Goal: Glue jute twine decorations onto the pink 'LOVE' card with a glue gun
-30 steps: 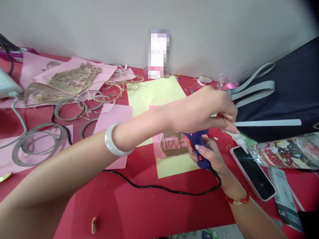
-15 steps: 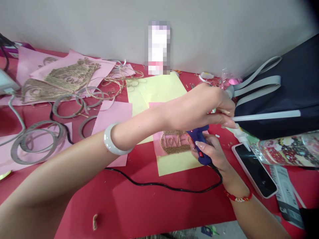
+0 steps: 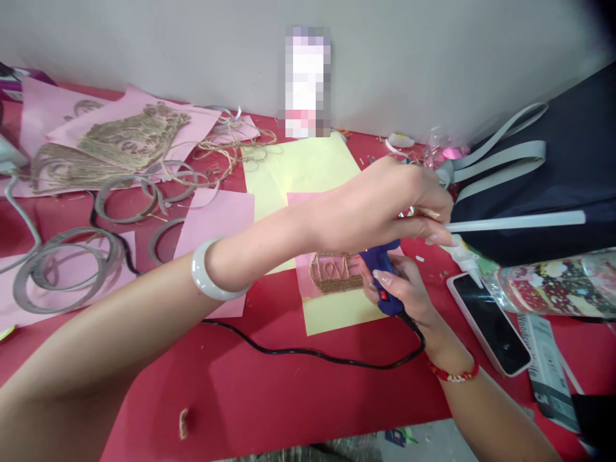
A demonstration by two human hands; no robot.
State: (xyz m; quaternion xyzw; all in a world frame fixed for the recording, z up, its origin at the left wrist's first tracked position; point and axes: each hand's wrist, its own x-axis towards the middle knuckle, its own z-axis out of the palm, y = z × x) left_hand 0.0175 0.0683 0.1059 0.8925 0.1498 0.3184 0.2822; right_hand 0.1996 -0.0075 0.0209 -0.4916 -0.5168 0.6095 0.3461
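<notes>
A panel of brown twine (image 3: 342, 282) with letters shaped on it lies on a pink sheet (image 3: 304, 276), set over a yellow sheet (image 3: 339, 314), partly hidden by the hands. Its visible lettering looks unchanged over the last second, so I judge no new twine has gone down there.

Just right of it, the fingers of the right hand (image 3: 407, 289) stay wrapped around a blue glue gun (image 3: 378, 260). Above, the left hand (image 3: 402, 202) still crosses over the gun, its thumb and fingers pinched together on a pale stick (image 3: 514, 222). The stick's outer end now sits a little higher; whether its inner end enters the gun is hidden. The whole scene has slid slightly upward in view, probably from head movement, so the hands seem to be only making a small adjustment.

Farther out on the red tabletop (image 3: 289, 410) lie the black cord (image 3: 298, 351), a phone (image 3: 495, 327) on the right, and more twine pieces (image 3: 139, 138) on the far left.
</notes>
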